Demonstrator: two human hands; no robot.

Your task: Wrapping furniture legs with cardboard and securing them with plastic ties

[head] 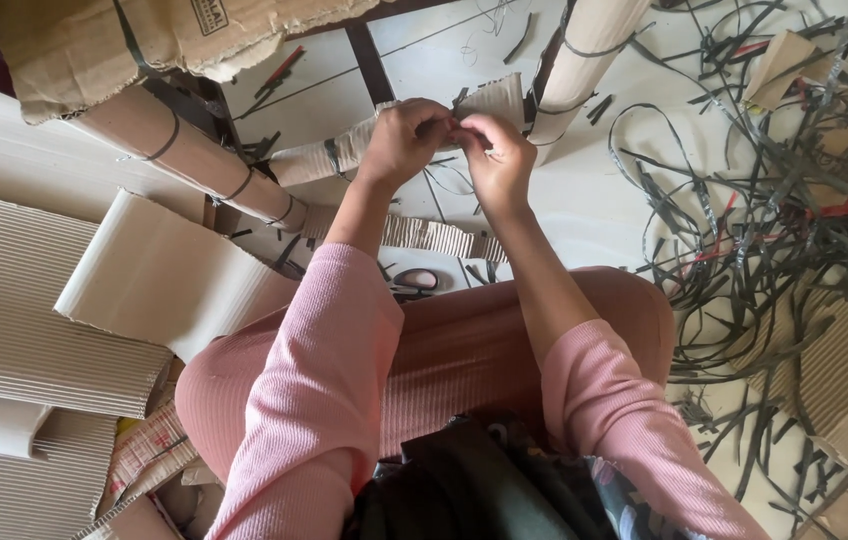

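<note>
Corrugated cardboard roll (364, 150) just beyond left hand (402, 140) and right hand (497, 160), both pinched on its strap (456, 128).

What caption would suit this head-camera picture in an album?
Left hand and right hand pinch a strap on a corrugated cardboard roll, scissors lying below.

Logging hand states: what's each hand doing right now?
Left hand: closed, pinching the corrugated cardboard roll.
Right hand: closed, pinching the same roll's end.

Left hand (406, 138) and right hand (496, 160) met fingertip to fingertip on a roll of corrugated card (344, 152). Scissors (412, 284) lay on the floor (594, 200); black strapping (774, 230) lay well apart.
</note>
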